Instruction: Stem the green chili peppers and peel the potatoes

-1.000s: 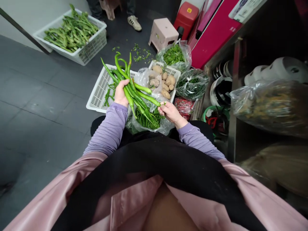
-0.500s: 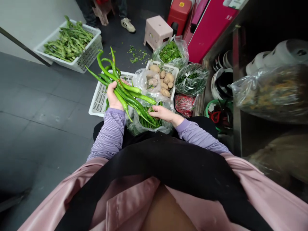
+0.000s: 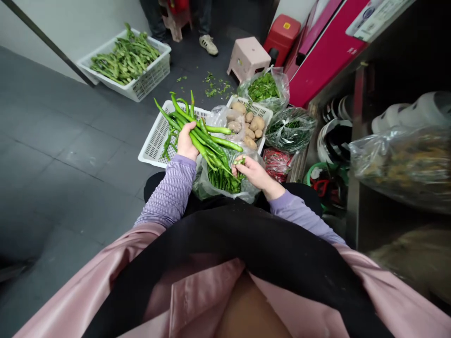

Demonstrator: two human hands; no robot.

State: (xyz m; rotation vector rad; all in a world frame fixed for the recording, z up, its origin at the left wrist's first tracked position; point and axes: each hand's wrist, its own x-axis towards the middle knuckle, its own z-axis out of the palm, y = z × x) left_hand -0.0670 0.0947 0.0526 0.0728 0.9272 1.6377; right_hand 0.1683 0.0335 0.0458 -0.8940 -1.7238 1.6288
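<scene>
Long green chili peppers point(image 3: 216, 146) in the left hand point(image 3: 188, 142), above an open plastic bag point(image 3: 203, 182)
The left hand grips the bunch; the right hand point(image 3: 256, 172) pinches small green bits point(image 3: 240, 161). Potatoes point(image 3: 258, 123), bagged red chilies point(image 3: 276, 164) and a white basket point(image 3: 154, 144) crowd round; beyond, a pink stool point(image 3: 251, 50) stands on dark floor tiles point(image 3: 77, 178).

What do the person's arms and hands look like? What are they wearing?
The left hand and right hand are bare, without gloves. The left forearm wears a thin purple-and-white striped fabric sleeve with a plain purple cuff. The right sleeve looks purple too. Higher up are loose, smooth pink outer sleeves.
</scene>
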